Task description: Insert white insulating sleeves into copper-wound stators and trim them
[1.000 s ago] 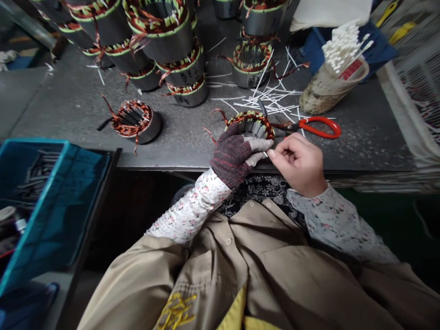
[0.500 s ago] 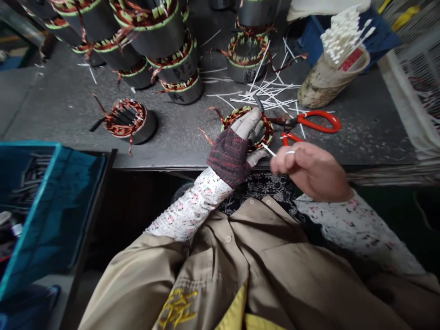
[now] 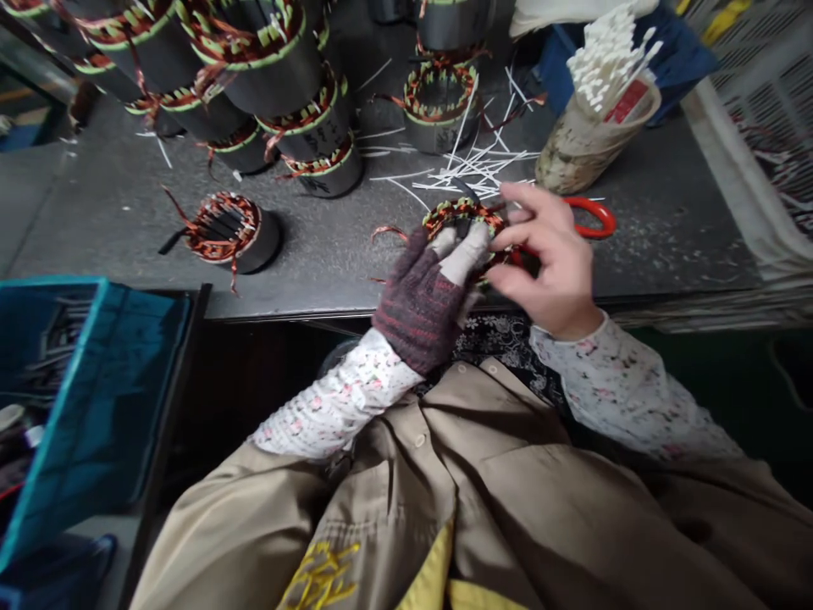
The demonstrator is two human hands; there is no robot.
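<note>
A motor stator [image 3: 454, 212] with copper windings and green-yellow slot insulation rests near the bench's front edge. My left hand [image 3: 428, 292], in a dark knitted glove with whitish fingertip covers, grips its near left side, fingers over the rim and bore. At the stator's right side is my bare right hand [image 3: 550, 258], its curved fingertips and thumb on the winding edge; the near rim is mostly hidden. Behind that hand lies a red-handled cutting tool [image 3: 597, 219], largely covered. Loose white sticks [image 3: 473, 169] are scattered just beyond the stator.
Another wound stator [image 3: 232, 229] stands to the left, with several stacked stators [image 3: 267, 76] behind it. A stained cup [image 3: 572, 152] of white-tipped sticks stands at the right, by a blue bin [image 3: 679, 63]. A teal crate [image 3: 82, 373] is at lower left.
My right hand has moved up and left onto the stator's edge. The white stick it was pinching no longer shows. My left hand's fingers have drawn back slightly toward me.
</note>
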